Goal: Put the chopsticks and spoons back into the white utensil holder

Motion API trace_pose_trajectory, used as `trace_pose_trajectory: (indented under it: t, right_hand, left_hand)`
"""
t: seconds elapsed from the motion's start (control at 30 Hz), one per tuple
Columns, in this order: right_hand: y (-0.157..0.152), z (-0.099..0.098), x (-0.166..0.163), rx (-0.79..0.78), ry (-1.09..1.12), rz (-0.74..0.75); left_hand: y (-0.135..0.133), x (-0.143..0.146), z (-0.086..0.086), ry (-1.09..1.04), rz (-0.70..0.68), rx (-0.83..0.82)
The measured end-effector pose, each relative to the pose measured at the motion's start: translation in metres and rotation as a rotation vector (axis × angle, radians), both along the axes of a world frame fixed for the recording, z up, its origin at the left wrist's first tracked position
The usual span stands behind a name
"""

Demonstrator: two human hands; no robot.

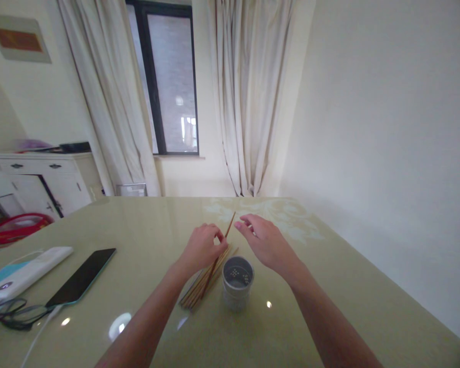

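Note:
My left hand (206,247) pinches a brown chopstick (231,223), which slants up and away between thumb and fingers. Under that hand a bundle of chopsticks (199,291) lies on the table, partly hidden by my fingers. Just right of the bundle stands a grey chopstick holder (237,296), upright, with small holes in its bottom and no chopsticks visible inside. My right hand (261,239) hovers beyond and to the right of the holder, fingers curved and apart, with nothing in it. Its fingertips are near the upper end of the chopstick but do not touch it.
On the glossy table (138,225), a black phone (82,276) with a white cable lies at left. Beside it are a white power strip (30,271) and dark-framed glasses (17,313). A wall (387,153) runs along the table's right side.

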State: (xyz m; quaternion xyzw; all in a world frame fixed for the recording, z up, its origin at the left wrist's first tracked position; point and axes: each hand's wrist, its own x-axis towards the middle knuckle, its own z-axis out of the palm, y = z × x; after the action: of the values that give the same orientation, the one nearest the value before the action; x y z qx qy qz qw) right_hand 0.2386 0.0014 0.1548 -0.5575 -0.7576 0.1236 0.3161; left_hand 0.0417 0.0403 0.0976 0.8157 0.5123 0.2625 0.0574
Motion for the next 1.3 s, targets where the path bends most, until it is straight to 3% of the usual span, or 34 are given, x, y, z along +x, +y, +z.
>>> trace_pose_trajectory:
  t: [0.17,0.3,0.4,0.5,0.67,0.83,1.03,1.3]
  right_hand:
    - [0.0,0.004,-0.007,0.016,0.474,0.206]
    - [-0.007,0.013,-0.005,0.016,0.645,0.288]
    - [-0.009,0.023,0.01,0.125,0.733,0.198]
    - [-0.007,0.028,0.025,0.159,0.753,0.147]
    - [0.003,0.017,0.027,-0.052,0.538,0.174]
    - [0.011,0.002,0.017,-0.176,0.263,0.168]
    - [0.018,-0.006,0.011,-0.214,0.095,0.149]
    - [0.015,-0.002,0.018,-0.159,-0.06,0.034]
  left_hand:
    - [-0.033,-0.001,0.051,-0.268,-0.222,0.223]
    - [-0.047,0.007,0.06,-0.322,-0.251,0.241]
    - [-0.035,0.004,0.05,-0.348,-0.203,0.18]
    - [-0.011,-0.002,0.026,-0.25,-0.094,0.048]
    - [0.011,0.005,-0.027,0.104,-0.028,-0.218]
    - [0.009,0.019,-0.057,0.343,-0.013,-0.238]
    - [0.008,0.018,-0.061,0.362,-0.002,-0.27]
    - [0.01,0.006,-0.03,0.033,0.165,-0.181]
